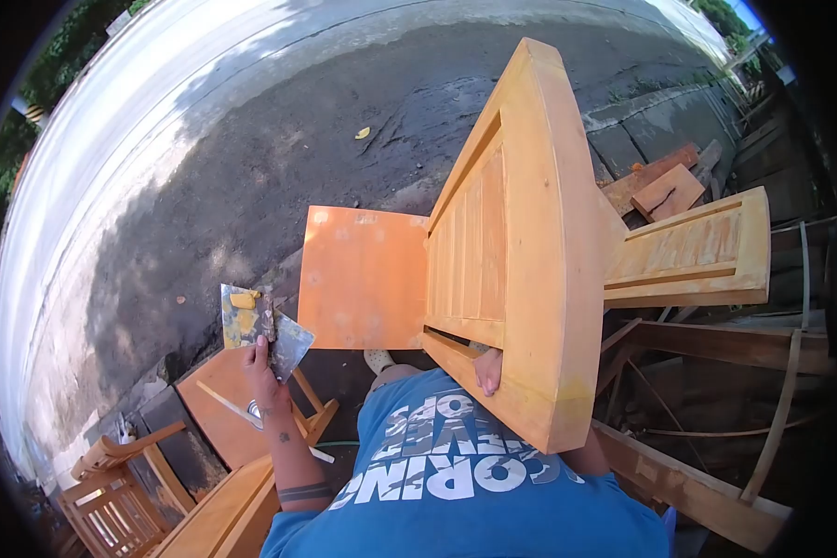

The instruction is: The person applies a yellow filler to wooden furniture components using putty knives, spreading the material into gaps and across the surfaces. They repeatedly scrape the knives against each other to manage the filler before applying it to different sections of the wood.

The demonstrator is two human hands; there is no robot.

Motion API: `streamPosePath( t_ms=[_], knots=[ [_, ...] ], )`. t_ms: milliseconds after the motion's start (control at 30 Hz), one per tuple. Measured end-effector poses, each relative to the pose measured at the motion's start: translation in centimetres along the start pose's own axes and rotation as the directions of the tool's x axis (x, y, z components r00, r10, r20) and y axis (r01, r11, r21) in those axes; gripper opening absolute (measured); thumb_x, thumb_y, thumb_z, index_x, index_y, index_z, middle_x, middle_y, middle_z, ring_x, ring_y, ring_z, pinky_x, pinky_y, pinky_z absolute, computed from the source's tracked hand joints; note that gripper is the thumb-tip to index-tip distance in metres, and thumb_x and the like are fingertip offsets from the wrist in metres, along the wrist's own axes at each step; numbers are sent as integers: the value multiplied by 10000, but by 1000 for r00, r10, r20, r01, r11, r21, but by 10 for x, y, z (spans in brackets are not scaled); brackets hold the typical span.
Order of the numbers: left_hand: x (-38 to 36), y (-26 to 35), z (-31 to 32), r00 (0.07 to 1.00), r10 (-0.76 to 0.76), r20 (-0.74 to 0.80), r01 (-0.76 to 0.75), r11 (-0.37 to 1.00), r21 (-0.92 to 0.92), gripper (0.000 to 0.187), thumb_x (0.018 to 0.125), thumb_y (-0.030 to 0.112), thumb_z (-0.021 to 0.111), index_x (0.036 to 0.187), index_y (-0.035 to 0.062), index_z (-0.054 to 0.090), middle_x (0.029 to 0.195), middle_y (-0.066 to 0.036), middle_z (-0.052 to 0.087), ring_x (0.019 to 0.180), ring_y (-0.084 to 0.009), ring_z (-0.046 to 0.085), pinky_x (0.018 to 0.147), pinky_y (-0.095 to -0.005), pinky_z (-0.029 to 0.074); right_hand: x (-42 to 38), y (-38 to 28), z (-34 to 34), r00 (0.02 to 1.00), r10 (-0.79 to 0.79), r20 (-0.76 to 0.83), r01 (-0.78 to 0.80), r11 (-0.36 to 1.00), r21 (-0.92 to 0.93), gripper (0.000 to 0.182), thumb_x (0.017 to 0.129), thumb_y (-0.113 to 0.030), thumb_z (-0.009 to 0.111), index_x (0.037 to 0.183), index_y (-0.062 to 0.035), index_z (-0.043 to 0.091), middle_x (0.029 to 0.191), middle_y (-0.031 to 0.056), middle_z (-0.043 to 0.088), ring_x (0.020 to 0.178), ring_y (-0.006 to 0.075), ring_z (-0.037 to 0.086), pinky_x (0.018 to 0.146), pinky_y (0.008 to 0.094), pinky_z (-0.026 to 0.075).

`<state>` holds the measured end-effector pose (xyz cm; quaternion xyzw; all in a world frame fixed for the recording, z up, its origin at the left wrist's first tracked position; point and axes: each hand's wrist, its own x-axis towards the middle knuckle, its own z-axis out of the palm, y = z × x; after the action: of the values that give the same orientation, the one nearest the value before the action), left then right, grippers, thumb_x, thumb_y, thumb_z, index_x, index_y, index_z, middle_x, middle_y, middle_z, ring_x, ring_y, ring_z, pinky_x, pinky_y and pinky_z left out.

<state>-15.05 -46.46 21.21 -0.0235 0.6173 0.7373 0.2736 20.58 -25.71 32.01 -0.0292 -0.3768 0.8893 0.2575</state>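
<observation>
My left hand (263, 372) is closed on a metal putty plate (237, 325) smeared with grey and yellow, with a lump of yellow putty (245, 299) on top. A second flat metal piece (293, 346) sticks out to the right of my thumb. Close in front of me a wooden chair (567, 232) stands tipped, its slatted backrest leaning up and its orange seat (363, 279) showing pale patches. My right hand (488, 372) reaches through the gap below the slats, fingers curled over the lower rail. The right forearm is hidden behind the backrest.
Another slatted wooden panel (697, 246) juts out at the right, above bare wooden frames (716, 349). Loose boards (660, 191) lie behind it. At lower left are an orange wooden board (223, 400) and a slatted chair (112, 507). A paved road (158, 93) curves beyond.
</observation>
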Motion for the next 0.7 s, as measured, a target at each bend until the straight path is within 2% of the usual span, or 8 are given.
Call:
streamPosePath(
  t_ms=[33,200,333,433,500,600,633,700],
  knots=[
    [1,0,-3,1000,0,8,0,1000,-15,189,895,198,622,920,11,621,839,-37,637,712,-121,601,637,-256,488,2,-1,3,1000,-4,-26,4,1000,9,720,859,-644,371,1282,-61,398,879,218,578,781,280,546,729,379,414],
    [28,1,-24,999,-38,2,38,999,-32,188,893,186,621,954,9,620,878,-48,641,758,-137,612,660,-268,497,9,-22,26,967,-118,-227,57,964,-258,744,886,-640,277,1176,21,456,772,218,573,691,277,533,706,391,416],
    [42,19,-7,998,-25,63,28,999,-41,184,895,196,624,854,17,618,789,-21,609,692,-109,574,633,-255,472,7,-13,25,970,-134,-204,105,983,-150,770,878,-651,274,1145,43,471,762,211,570,680,278,532,697,392,415],
    [63,30,-7,990,-12,143,6,999,46,185,894,193,624,841,16,610,787,-18,601,699,-107,571,630,-257,470,9,-9,34,962,-176,-210,145,977,-159,760,881,-642,285,1161,39,468,760,211,570,680,282,536,698,394,420],
    [70,40,1,989,9,149,-14,999,39,186,897,191,619,831,17,605,790,-18,599,699,-108,569,626,-258,469,6,-1,26,954,-199,-224,165,973,-163,748,887,-632,291,1165,39,469,764,214,573,692,287,547,707,393,429],
    [76,47,10,982,13,190,-21,999,38,187,902,190,612,828,18,602,796,-19,597,704,-109,567,626,-261,469,7,-5,27,951,-212,-227,165,964,-207,822,846,-700,321,1175,38,469,788,219,584,739,291,566,734,385,440],
    [58,29,11,978,21,209,-29,999,37,188,903,191,610,828,19,601,798,-19,597,707,-109,567,626,-262,469,-18,-7,15,960,-220,-174,183,961,-205,861,819,-732,325,1180,36,468,794,217,587,757,291,570,741,383,442],
    [65,32,9,978,-3,210,-7,999,48,178,908,187,599,851,18,604,816,-29,609,731,-123,583,641,-274,484,-11,-3,13,971,-202,-128,181,971,-158,930,760,-792,341,1182,25,477,827,209,596,791,284,575,756,377,445]
  ],
)
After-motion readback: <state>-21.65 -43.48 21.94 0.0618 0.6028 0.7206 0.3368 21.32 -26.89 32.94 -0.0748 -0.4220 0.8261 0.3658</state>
